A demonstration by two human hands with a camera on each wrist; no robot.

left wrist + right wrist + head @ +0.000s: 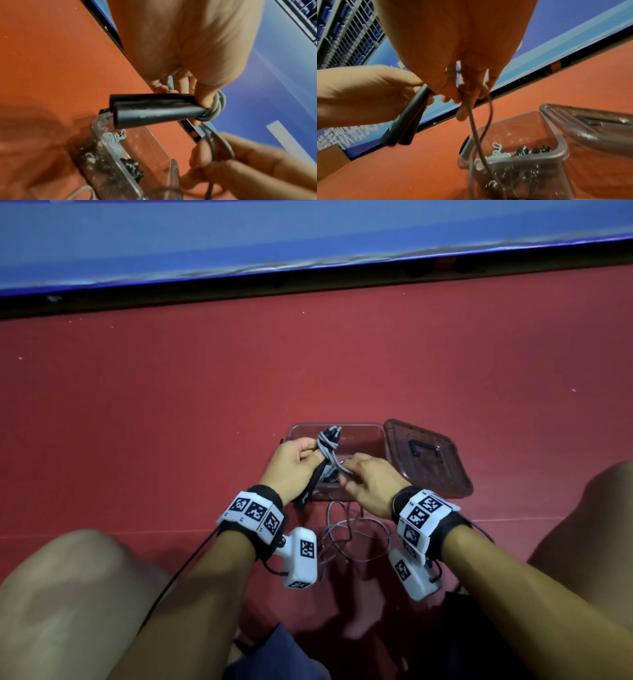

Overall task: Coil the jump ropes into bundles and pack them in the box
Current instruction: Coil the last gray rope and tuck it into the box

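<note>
The grey rope [327,445] was wound round two black handles [154,109] held just above the clear box [373,436], whose lid [428,460] lay touching its right edge. The left hand [291,463] gripped the handles, tilted; the right hand [370,484] pinched the cord. Slack trailed on the red floor [171,405], wide and open up to the blue barrier [239,241].

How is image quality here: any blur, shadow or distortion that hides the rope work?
Head view: dim, even light, the floor edge bowed by the wide lens; hands, rope and box readable. Left wrist view: handles fairly sharp, the right hand smeared, a broad shadow on the floor at left. Right wrist view: soft throughout, lid and box contents blurred.
</note>
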